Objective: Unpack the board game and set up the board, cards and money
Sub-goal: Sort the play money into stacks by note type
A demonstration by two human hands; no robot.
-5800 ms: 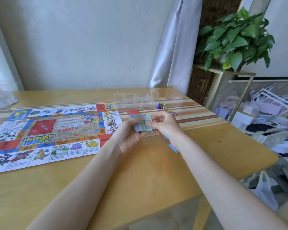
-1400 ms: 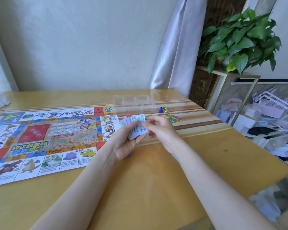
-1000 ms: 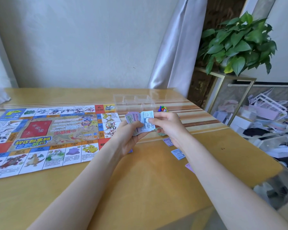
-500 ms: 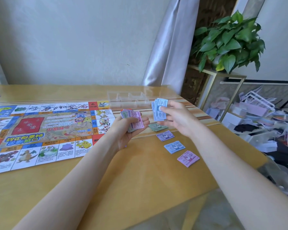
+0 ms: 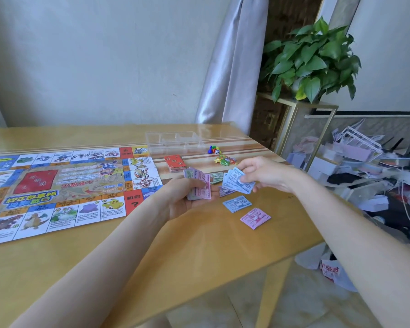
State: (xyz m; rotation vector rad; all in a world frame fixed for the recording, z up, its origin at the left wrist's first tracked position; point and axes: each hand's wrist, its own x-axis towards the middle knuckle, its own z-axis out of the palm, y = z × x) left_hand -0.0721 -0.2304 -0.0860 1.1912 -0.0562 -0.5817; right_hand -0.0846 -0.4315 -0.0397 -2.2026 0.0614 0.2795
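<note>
1. The game board (image 5: 57, 190) is unfolded flat on the left part of the wooden table (image 5: 152, 256), with its printed side up.
2. The left hand (image 5: 187, 200) is palm-up, fingers curled around a stack of bills (image 5: 199, 185) with a pink one on top.
3. The right hand (image 5: 263, 174) pinches a fan of blue bills (image 5: 237, 181) between thumb and fingertips, just right of the left hand's stack.
4. Sorted piles on the table under and near the hands: green (image 5: 217, 177), purple (image 5: 225, 191) (mostly hidden), blue (image 5: 237, 204), then pink (image 5: 255, 218) nearest the edge.
5. The red card deck (image 5: 175, 162) sits just right of the board's far corner.
6. Farther back is a clear plastic tray (image 5: 173, 140), with colored pawns and a die (image 5: 213, 150) to its right, plus a small heap of colorful bits (image 5: 224, 160).
</note>
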